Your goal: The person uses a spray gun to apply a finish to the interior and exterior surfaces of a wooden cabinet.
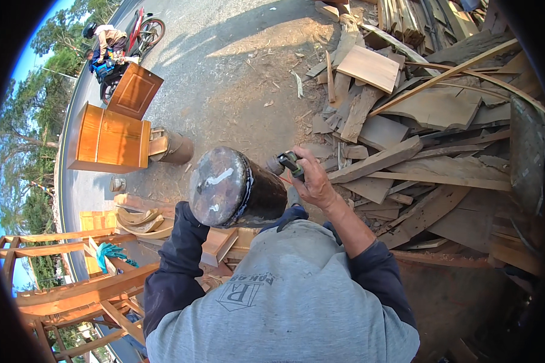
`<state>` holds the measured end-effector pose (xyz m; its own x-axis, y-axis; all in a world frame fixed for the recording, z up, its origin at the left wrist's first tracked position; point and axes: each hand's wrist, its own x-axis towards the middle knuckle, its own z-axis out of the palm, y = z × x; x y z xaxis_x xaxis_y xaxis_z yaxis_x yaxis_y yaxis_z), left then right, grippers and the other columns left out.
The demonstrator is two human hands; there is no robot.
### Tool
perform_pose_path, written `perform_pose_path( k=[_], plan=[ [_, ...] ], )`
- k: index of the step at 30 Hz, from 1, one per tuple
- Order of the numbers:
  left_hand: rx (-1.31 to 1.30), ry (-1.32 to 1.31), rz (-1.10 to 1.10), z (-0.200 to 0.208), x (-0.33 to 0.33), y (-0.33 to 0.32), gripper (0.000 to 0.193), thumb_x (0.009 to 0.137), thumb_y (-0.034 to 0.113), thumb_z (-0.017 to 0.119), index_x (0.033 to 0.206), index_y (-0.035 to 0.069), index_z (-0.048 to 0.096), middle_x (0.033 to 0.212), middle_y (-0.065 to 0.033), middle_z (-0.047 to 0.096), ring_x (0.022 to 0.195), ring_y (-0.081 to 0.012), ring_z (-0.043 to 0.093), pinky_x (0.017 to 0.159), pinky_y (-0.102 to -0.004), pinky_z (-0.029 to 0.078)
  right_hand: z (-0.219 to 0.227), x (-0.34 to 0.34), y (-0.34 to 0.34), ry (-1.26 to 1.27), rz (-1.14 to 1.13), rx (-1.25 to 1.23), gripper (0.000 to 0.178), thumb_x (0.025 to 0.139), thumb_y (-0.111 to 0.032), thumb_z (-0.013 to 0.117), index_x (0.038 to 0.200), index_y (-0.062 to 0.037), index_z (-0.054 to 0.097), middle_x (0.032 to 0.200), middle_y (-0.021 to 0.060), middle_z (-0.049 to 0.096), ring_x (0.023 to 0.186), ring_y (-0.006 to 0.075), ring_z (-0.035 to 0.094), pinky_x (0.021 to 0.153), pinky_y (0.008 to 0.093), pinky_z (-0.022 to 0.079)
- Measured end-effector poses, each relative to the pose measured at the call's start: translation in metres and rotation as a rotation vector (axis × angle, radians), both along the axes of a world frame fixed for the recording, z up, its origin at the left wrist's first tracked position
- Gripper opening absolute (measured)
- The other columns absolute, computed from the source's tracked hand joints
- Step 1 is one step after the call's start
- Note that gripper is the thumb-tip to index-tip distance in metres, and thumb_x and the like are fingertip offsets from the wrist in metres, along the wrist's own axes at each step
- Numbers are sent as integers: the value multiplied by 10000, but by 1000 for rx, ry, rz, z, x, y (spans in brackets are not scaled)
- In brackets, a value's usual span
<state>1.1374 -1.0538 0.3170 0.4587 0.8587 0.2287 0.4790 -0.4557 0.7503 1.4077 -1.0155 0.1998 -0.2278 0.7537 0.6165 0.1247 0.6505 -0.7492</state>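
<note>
A dark metal cylinder [260, 187] lies tilted in front of my chest, its round, stained end [215, 196] turned up to the left. A white smear marks that end, and a pale bluish line runs along its rim. My right hand [316, 181] is closed around a green and black hand tool [292, 164] with a round grey end, close to the cylinder's right side. The tool's exact kind is unclear. My left arm [184, 254], in a dark sleeve, reaches up to the cylinder's lower left side. My left hand is hidden behind it.
Scrap boards and offcuts [399, 145] pile up on the right. An orange-brown wooden cabinet [112, 139] stands at left, near a drum [178, 148]. A wooden frame [91, 290] holds a teal cloth [109, 254]. A person [109, 39] and a red motorcycle [144, 36] are on the road.
</note>
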Motion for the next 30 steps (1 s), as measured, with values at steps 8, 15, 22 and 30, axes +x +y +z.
perform_pose_path(
  k=[8,15,22,30],
  plan=[
    [15,1,0,-8,6,-17,469,906,171,690,1343,43,578,1371,-175,586,1261,-335,551,1072,-415,430,-15,-11,-8,-27,70,26,369,713,126,639,1053,42,524,1185,254,577,1077,429,610,913,460,509],
    [-65,-4,-66,-1,37,-18,497,892,169,691,1350,38,551,1311,-206,608,1192,-369,587,1022,-432,458,23,12,-5,-125,126,-15,453,797,52,672,1231,41,543,1117,229,638,1020,391,670,846,417,553],
    [-307,67,114,-2,47,-38,467,857,91,654,1286,29,481,987,-259,650,917,-470,640,793,-486,510,56,40,-15,-404,328,-347,430,797,-110,785,1191,-28,632,1116,167,680,995,348,685,867,400,550],
    [-316,87,246,-2,81,-43,449,867,146,677,1265,45,494,938,-228,664,890,-431,655,737,-501,506,120,86,35,-974,755,-103,367,774,-151,776,1119,-62,689,1109,122,699,1048,289,654,969,394,513]
  ],
)
